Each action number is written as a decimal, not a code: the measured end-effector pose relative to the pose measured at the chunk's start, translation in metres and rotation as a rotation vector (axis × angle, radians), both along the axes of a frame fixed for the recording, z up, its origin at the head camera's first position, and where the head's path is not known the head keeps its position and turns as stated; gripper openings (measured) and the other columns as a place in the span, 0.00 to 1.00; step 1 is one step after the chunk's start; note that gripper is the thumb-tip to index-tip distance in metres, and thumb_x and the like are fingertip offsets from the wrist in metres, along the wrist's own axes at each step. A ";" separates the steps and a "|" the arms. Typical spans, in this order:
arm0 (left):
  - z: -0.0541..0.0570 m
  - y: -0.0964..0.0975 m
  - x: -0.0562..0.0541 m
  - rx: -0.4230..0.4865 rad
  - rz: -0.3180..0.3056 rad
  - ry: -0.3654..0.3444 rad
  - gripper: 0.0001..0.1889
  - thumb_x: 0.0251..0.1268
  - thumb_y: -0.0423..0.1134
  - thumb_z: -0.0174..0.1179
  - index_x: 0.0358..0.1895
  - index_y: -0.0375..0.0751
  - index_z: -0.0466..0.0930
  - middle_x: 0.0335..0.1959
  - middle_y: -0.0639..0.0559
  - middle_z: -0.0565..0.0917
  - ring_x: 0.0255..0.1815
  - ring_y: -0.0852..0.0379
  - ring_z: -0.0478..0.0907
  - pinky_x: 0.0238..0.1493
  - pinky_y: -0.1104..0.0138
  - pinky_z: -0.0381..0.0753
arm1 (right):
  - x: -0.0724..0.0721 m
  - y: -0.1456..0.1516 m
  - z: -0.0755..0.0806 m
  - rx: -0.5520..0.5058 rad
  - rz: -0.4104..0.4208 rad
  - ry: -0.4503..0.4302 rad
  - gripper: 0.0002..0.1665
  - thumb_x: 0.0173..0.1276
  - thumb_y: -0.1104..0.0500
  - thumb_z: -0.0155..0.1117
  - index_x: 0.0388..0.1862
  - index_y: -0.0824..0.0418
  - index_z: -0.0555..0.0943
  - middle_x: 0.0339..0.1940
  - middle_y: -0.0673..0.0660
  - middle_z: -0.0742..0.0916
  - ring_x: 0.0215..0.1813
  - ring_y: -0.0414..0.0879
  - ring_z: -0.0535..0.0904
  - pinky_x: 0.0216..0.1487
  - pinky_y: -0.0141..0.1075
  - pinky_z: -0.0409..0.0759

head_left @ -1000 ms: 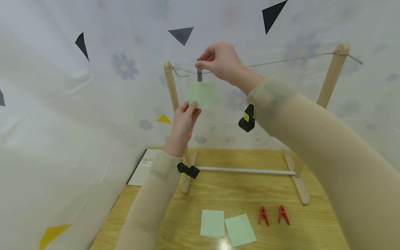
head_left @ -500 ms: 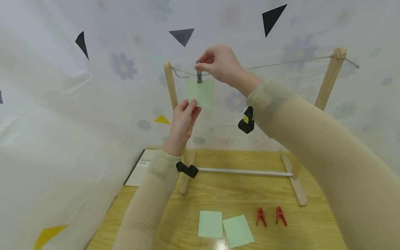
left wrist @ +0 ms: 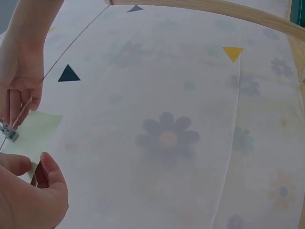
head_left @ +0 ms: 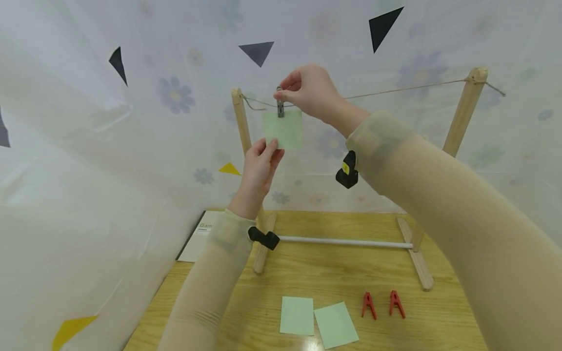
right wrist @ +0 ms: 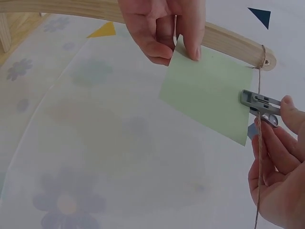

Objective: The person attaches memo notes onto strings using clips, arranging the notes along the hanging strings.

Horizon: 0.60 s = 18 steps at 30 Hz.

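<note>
- Currently, we find the pale green paper square [head_left: 290, 134] upright, well above the table [head_left: 329, 273], just below the twine [head_left: 404, 89] and near the left wooden post [head_left: 241, 117].
- We see the grey clothespin [head_left: 280, 109] overlapping the square's upper edge; the twine passes across its body.
- We note the left hand [head_left: 258, 168] pinching the square's lower edge between thumb and fingers.
- We note the right hand [head_left: 313, 90] pinching the clothespin's handle end.
- We trace the twine to the right wooden post [head_left: 465, 112]; a white rod [head_left: 347, 241] spans the frame's base.
- On the table, we locate a flat green sheet [head_left: 297, 316], a tilted green sheet [head_left: 336, 325] just beside it and, to their right, one red clothespin [head_left: 368, 303] near a second red clothespin [head_left: 395, 302].
- Leftward, we observe a dark-spined booklet [head_left: 193, 247], partly hidden by the left sleeve [head_left: 204, 282].
</note>
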State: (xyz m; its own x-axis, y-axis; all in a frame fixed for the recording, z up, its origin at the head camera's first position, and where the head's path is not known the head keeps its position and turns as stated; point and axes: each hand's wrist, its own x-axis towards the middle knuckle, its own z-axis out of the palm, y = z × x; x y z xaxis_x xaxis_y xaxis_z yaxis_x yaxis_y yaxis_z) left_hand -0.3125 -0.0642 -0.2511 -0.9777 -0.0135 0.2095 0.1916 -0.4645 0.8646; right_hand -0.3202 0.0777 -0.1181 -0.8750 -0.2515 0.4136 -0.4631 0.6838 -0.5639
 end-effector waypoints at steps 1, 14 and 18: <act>0.000 0.000 0.000 -0.006 0.001 0.000 0.14 0.75 0.32 0.52 0.57 0.26 0.74 0.40 0.51 0.77 0.40 0.61 0.77 0.46 0.76 0.80 | 0.000 0.000 0.000 0.000 -0.001 -0.005 0.23 0.70 0.48 0.64 0.57 0.61 0.82 0.54 0.57 0.87 0.56 0.46 0.81 0.58 0.39 0.79; -0.002 -0.002 -0.003 -0.026 0.016 -0.036 0.18 0.74 0.30 0.53 0.63 0.26 0.70 0.39 0.50 0.76 0.38 0.61 0.78 0.50 0.74 0.81 | -0.001 0.004 0.005 0.031 0.016 -0.061 0.28 0.72 0.50 0.63 0.67 0.58 0.76 0.59 0.56 0.85 0.61 0.46 0.80 0.63 0.39 0.77; -0.005 -0.003 -0.004 -0.023 0.018 -0.062 0.25 0.74 0.29 0.53 0.70 0.28 0.62 0.40 0.49 0.77 0.42 0.59 0.78 0.58 0.69 0.79 | -0.002 0.009 0.005 0.040 0.002 -0.049 0.28 0.73 0.49 0.62 0.68 0.57 0.76 0.60 0.56 0.85 0.61 0.46 0.80 0.63 0.39 0.77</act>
